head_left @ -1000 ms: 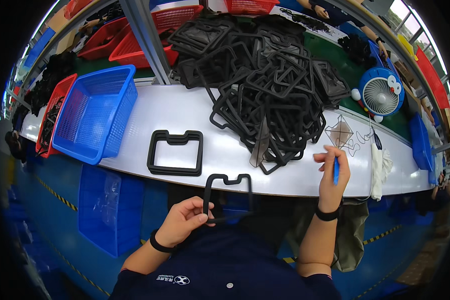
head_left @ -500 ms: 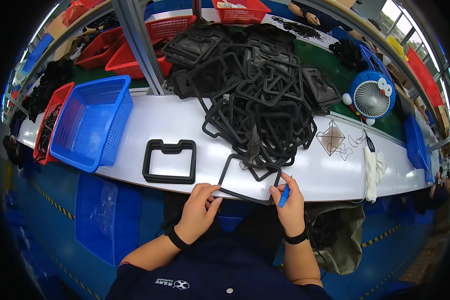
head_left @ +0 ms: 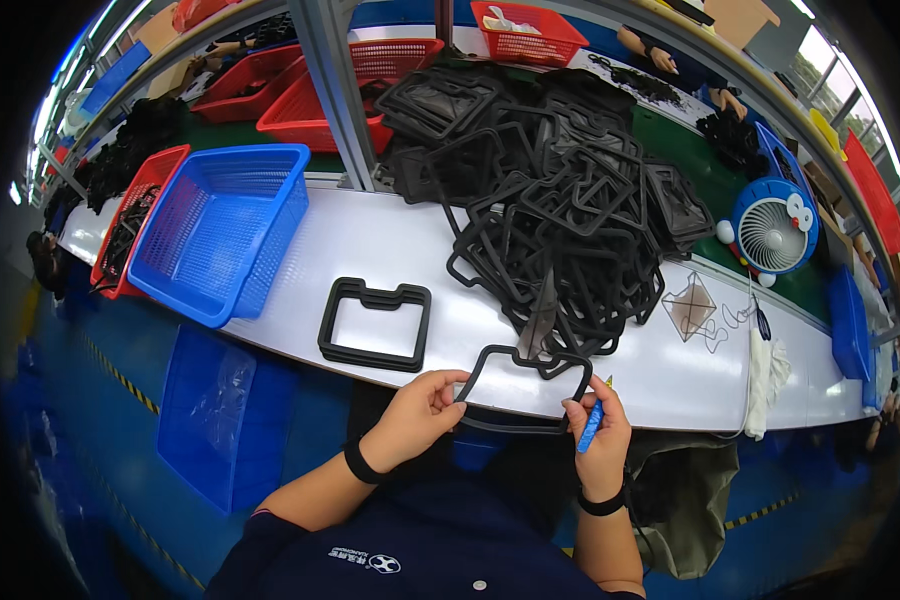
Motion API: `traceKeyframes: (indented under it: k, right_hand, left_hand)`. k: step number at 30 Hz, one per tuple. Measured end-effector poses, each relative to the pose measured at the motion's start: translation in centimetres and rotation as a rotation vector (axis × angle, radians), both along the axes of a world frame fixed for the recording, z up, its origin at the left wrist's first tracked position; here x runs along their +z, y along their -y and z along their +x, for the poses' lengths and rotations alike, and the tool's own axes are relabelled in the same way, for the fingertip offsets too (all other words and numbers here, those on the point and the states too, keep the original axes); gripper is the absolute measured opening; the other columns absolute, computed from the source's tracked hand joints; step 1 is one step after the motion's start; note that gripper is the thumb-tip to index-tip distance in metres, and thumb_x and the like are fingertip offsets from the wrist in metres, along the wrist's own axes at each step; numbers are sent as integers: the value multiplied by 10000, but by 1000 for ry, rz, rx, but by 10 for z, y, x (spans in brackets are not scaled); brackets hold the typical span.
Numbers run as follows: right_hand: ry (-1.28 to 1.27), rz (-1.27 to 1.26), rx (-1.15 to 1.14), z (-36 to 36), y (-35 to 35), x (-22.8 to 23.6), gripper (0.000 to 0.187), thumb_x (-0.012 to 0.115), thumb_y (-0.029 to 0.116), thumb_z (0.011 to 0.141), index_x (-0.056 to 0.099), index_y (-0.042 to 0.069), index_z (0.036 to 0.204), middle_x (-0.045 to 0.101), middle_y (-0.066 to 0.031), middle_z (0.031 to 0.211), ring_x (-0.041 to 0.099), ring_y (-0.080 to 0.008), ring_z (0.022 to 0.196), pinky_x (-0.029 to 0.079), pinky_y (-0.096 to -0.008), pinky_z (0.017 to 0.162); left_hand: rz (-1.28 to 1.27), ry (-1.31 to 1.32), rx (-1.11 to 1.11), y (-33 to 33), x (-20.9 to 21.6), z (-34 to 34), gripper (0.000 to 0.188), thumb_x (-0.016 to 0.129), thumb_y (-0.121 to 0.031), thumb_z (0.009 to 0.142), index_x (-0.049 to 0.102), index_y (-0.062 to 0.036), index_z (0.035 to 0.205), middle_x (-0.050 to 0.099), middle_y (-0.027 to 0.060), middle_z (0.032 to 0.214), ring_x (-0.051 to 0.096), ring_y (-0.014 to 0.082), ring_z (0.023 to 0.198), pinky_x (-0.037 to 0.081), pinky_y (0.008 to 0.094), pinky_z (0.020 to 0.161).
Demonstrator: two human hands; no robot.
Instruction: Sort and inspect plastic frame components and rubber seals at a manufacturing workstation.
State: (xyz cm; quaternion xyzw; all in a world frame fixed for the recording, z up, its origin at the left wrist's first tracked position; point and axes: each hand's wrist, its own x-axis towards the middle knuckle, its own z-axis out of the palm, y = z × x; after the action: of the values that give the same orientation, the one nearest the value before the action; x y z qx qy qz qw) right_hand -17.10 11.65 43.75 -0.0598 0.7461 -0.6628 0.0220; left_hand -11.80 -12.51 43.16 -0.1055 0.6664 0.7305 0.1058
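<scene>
Between my two hands is a thin black frame-shaped gasket [head_left: 515, 428], its notched side away from me, at the table's front edge. My left hand [head_left: 410, 418] pinches its left side with thumb and fingers. My right hand [head_left: 604, 445] grips the right side and also keeps a slim blue-handled tool [head_left: 590, 428] against the palm; the tool's kind is unclear. Left of the held gasket lies a neat stack of matching gaskets [head_left: 375, 359]. Beyond it rises a large tangled pile of black gaskets [head_left: 580, 215], some with dark sheet inside; its near edge reaches the held one.
A blue basket [head_left: 220, 230] and red baskets [head_left: 110, 215] stand left, beside a metal post [head_left: 335, 90]. At right are a blue fan [head_left: 775, 228], a wire-and-sheet piece [head_left: 690, 308] and white gloves [head_left: 762, 385]. A blue bin [head_left: 215, 420] sits below the table. Another person's hand [head_left: 662, 58] shows across.
The whole view has shifted, so the table appears farther right. Both hands still hold the gasket, which has turned slightly, and its notched far side now shows clearly.
</scene>
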Motion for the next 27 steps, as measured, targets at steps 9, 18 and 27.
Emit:
traceKeyframes:
  k: [9,18,27]
  right_hand:
    - [-17,-33,317,-37,128,13,578,695,28,826,474,32,1360,578,-36,774,526,-75,651,454,-223,608]
    - [-150,273,269,-50,158,-6,390,675,93,865,559,4,1228,549,-18,693,516,-81,632,431,-226,596]
    - [-752,631,-65,-95,87,62,111,684,29,797,617,24,886,633,-134,850,584,-314,798,469,-373,692]
  left_hand:
    - [-518,-371,636,82,20,17,312,583,39,833,534,18,1140,524,21,905,491,67,753,429,199,671]
    - [-1131,-435,653,112,-5,7,359,629,-59,800,584,-36,1155,476,171,1207,450,368,1109,367,453,958]
    - [-1036,-530,231,134,-3,21,171,743,-72,728,667,-55,880,492,166,1309,388,393,1300,368,452,1041]
